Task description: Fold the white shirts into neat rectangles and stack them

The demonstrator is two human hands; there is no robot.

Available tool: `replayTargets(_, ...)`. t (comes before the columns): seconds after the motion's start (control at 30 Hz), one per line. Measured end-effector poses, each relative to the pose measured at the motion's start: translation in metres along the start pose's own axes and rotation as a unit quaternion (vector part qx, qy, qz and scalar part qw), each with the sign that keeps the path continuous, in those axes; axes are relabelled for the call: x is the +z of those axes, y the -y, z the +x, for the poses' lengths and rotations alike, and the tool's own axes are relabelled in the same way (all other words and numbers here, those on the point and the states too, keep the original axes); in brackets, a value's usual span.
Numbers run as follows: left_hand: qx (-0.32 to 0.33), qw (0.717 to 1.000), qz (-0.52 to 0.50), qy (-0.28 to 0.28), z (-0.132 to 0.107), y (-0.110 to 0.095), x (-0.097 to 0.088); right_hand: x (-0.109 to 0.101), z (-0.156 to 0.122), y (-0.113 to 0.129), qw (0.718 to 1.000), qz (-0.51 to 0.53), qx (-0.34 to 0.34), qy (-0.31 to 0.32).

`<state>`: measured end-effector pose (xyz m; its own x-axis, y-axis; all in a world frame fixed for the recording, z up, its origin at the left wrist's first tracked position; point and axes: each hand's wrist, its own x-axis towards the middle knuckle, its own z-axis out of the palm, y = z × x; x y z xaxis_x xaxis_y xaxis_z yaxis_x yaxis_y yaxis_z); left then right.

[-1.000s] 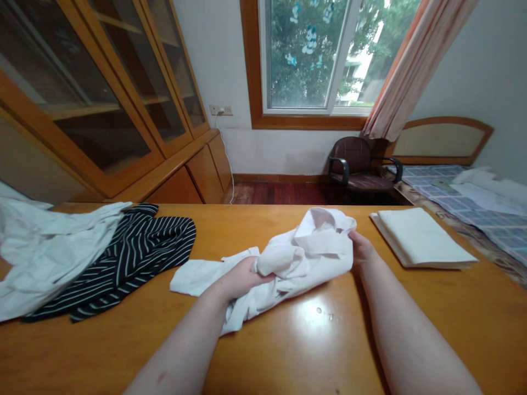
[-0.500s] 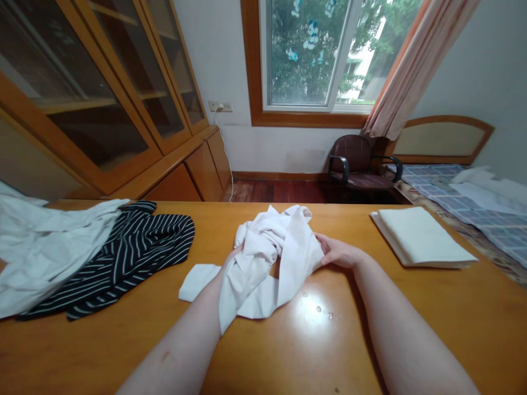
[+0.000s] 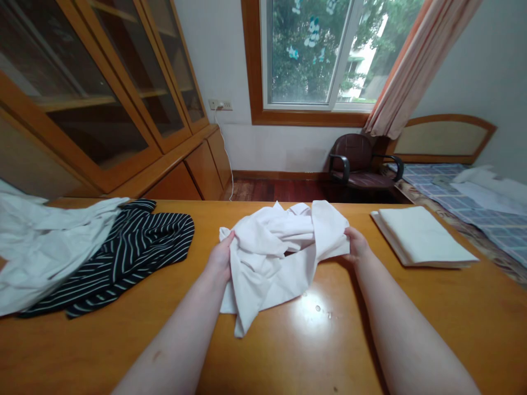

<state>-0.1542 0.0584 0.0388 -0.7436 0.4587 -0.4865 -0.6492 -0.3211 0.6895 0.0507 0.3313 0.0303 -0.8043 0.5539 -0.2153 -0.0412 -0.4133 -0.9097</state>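
Observation:
A crumpled white cloth (image 3: 272, 247) lies bunched at the middle of the wooden table (image 3: 313, 345), one corner hanging toward me. My left hand (image 3: 221, 257) grips its left edge, with the thumb on top and the other fingers mostly hidden behind the fabric. At the cloth's right edge, my right hand (image 3: 355, 244) is closed on the fabric, thumb toward the top. Folds and a small gap show in the middle of the cloth. Whether it is a garment or a plain sheet, I cannot tell.
A black-and-white striped garment (image 3: 135, 247) and a heap of white fabric (image 3: 53, 236) lie at the left. A folded white cloth (image 3: 424, 236) sits at the right. Beyond the table stand a glass-door cabinet (image 3: 164, 148), an armchair (image 3: 358, 159) and a bed (image 3: 465, 203).
My hands have moved apart, the left one leftward out from under the fabric and the right one rightward. The white cloth is spread wider between them.

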Motion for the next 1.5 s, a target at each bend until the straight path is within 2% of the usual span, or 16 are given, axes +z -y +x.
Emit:
replayTargets(0.2,0.091,0.993,0.025,-0.064,0.014,-0.009,-0.012,0.007,0.004,0.002,0.999,-0.052,-0.011,0.008)
replayTargets(0.37,0.166,0.964,0.165,-0.126,0.024,-0.010,-0.022,0.002,0.010,-0.007,0.978,-0.171,-0.007,-0.116)
replayTargets(0.47,0.232,0.901,0.315,-0.188,0.023,-0.013,-0.024,-0.004,0.013,-0.009,0.972,-0.193,-0.035,-0.129)
replayTargets(0.57,0.380,0.800,0.422,-0.194,0.008,-0.017,-0.018,-0.010,0.018,-0.008,0.962,-0.196,-0.075,-0.176)
replayTargets(0.6,0.421,0.776,0.440,-0.162,0.001,-0.018,-0.014,-0.012,0.019,-0.008,0.955,-0.202,-0.085,-0.202)
replayTargets(0.67,0.443,0.763,0.470,-0.040,-0.014,-0.017,-0.006,-0.016,0.023,-0.008,0.942,-0.219,-0.099,-0.236)
replayTargets(0.73,0.374,0.765,0.504,0.141,-0.025,-0.012,-0.001,-0.020,0.026,-0.010,0.933,-0.243,-0.113,-0.242)
replayTargets(0.8,0.268,0.747,0.534,0.293,-0.031,-0.006,0.002,-0.023,0.029,-0.013,0.921,-0.271,-0.135,-0.247)
replayTargets(0.87,0.194,0.718,0.560,0.364,-0.031,0.000,0.002,-0.025,0.031,-0.015,0.907,-0.295,-0.152,-0.260)
replayTargets(0.97,0.163,0.695,0.589,0.379,-0.028,0.006,0.001,-0.028,0.032,-0.015,0.898,-0.314,-0.157,-0.267)
replayTargets(1.03,0.165,0.702,0.584,0.373,-0.025,0.007,0.002,-0.030,0.031,-0.015,0.891,-0.321,-0.164,-0.275)
replayTargets(1.13,0.172,0.745,0.549,0.338,-0.022,0.008,0.003,-0.032,0.029,-0.014,0.889,-0.316,-0.195,-0.267)
replayTargets(1.27,0.163,0.817,0.482,0.272,-0.018,0.010,0.005,-0.026,0.024,-0.011,0.917,-0.335,-0.190,-0.103)
replayTargets(1.33,0.159,0.846,0.451,0.236,-0.015,0.010,0.005,-0.019,0.020,-0.009,0.905,-0.397,-0.146,-0.048)
replayTargets(1.4,0.175,0.874,0.415,0.181,-0.012,0.008,0.005,-0.014,0.016,-0.007,0.881,-0.458,-0.106,-0.049)
replayTargets(1.5,0.200,0.916,0.336,0.086,-0.005,0.006,0.002,-0.011,0.014,-0.005,0.864,-0.482,-0.099,-0.103)
